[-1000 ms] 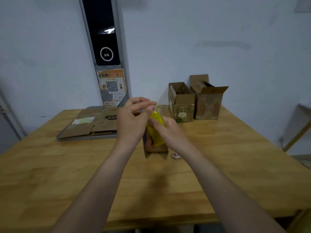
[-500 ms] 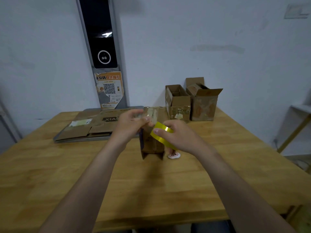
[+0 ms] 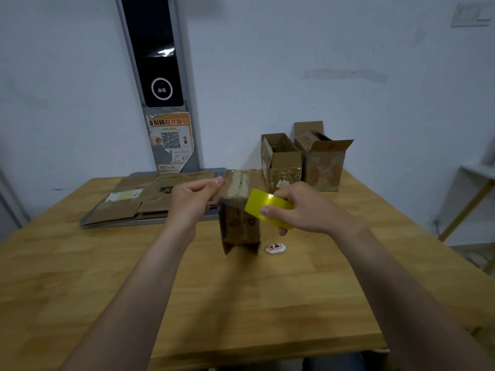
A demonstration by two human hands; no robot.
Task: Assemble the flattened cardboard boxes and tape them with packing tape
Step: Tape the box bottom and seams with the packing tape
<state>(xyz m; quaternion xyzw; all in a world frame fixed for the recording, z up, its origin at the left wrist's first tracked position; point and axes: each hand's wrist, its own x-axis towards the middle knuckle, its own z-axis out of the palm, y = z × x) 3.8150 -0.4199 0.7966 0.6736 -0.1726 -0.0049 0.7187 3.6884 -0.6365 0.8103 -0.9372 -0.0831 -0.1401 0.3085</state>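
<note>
1. The upright box (image 3: 239, 218) stands on its open lower flaps near the middle of the worktop (image 3: 241, 303), closed end up. That puts the seam within reach of both hands.
2. The left hand (image 3: 191, 203) is curled, with its thumb and forefinger closed against the box's top left edge. This probably steadies the box or anchors a tape end, though I cannot tell which.
3. The right hand (image 3: 304, 210) is wrapped around the yellow tape roll (image 3: 267, 207), thumb on its near rim. It holds the roll just beside the box's upper right corner, probably to draw tape across the top.
4. The top panel shows pale strips along the seam, so taping looks under way.
5. 2 assembled boxes (image 3: 285, 162) sit with their tops open at the far edge by the wall, apparently set aside.
6. The flattened cardboard (image 3: 139, 204) lies stacked at the far left and seems to be waiting its turn.
7. A small white object (image 3: 275, 248) lies just beside the box's base.
</note>
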